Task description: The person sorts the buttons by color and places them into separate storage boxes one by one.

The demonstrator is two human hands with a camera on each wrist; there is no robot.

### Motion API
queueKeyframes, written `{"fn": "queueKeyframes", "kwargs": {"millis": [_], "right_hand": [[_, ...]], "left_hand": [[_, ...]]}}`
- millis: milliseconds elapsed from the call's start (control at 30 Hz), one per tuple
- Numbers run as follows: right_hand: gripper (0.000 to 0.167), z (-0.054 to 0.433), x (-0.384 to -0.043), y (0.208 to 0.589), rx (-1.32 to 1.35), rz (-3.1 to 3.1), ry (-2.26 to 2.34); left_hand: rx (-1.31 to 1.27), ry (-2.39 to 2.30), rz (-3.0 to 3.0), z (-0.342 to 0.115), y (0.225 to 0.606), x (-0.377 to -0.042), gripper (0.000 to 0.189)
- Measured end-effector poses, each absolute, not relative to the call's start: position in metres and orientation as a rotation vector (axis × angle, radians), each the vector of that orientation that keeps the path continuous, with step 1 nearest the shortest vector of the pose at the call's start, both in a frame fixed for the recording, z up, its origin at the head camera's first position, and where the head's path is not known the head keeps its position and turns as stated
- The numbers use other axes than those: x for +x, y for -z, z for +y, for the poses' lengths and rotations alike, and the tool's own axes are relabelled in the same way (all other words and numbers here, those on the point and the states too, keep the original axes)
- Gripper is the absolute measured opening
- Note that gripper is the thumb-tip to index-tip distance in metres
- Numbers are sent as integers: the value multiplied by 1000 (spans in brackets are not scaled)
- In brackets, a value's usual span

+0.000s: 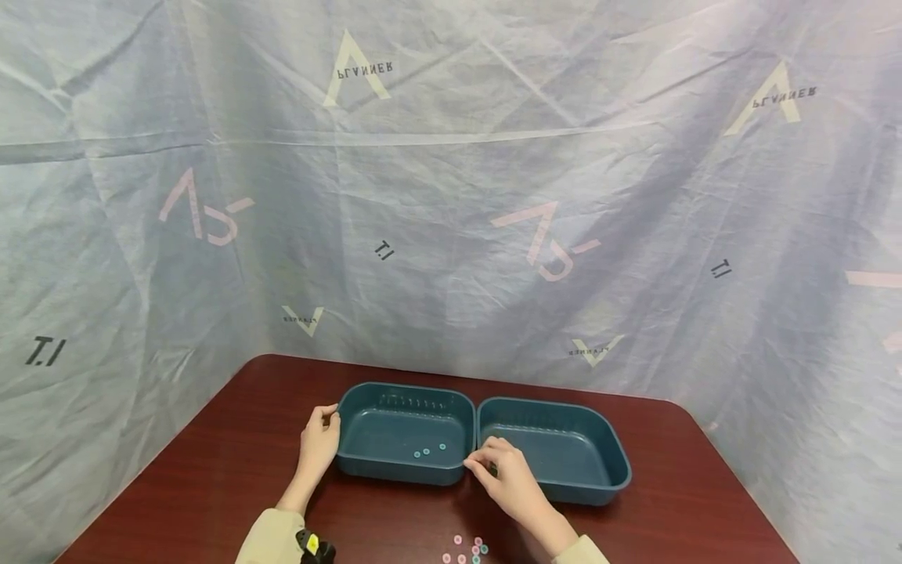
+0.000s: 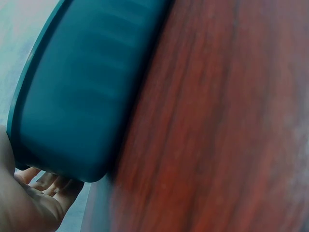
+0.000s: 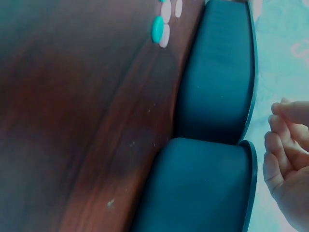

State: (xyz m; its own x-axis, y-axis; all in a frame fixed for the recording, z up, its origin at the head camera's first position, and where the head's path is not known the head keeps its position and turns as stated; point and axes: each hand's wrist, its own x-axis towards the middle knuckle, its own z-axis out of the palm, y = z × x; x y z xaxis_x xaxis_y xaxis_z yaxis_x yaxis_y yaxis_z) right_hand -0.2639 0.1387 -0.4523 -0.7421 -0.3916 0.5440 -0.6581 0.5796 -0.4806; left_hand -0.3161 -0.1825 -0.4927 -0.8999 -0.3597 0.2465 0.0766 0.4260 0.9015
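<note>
Reddish tabletop (image 1: 380, 513), left grip (image 1: 320, 441) around end of left teal tray (image 1: 395, 470), right grip (image 1: 509, 476) narrow, contents unclear.

Head pic bright w/ soft shadows; wrist pics dimmer, blurry.

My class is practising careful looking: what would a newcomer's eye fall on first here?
Probably the two teal, round-cornered, plastic-looking trays side by side on the reddish wood-grained table, the left one holding three small blue discs. Then the left hand touching that tray's outer end, the right hand near where the trays meet. Nearer the viewer lie pink and blue discs.
</note>
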Motion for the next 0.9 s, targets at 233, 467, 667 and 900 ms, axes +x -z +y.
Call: {"fn": "queueKeyframes", "kwargs": {"millis": [233, 467, 667, 900], "right_hand": [[7, 146, -255, 456, 899, -2466, -994], [8, 150, -247, 457, 885, -2510, -1024], [10, 154, -240, 456, 884, -2504, -1046], [7, 159, -236, 461, 918, -2437, -1041]], "left_hand": [[240, 1484, -2291, -182, 491, -314, 32], [235, 1490, -2296, -183, 489, -313, 32], [242, 1487, -2292, -183, 490, -314, 32], [242, 1514, -2296, -182, 490, -313, 33]]}}
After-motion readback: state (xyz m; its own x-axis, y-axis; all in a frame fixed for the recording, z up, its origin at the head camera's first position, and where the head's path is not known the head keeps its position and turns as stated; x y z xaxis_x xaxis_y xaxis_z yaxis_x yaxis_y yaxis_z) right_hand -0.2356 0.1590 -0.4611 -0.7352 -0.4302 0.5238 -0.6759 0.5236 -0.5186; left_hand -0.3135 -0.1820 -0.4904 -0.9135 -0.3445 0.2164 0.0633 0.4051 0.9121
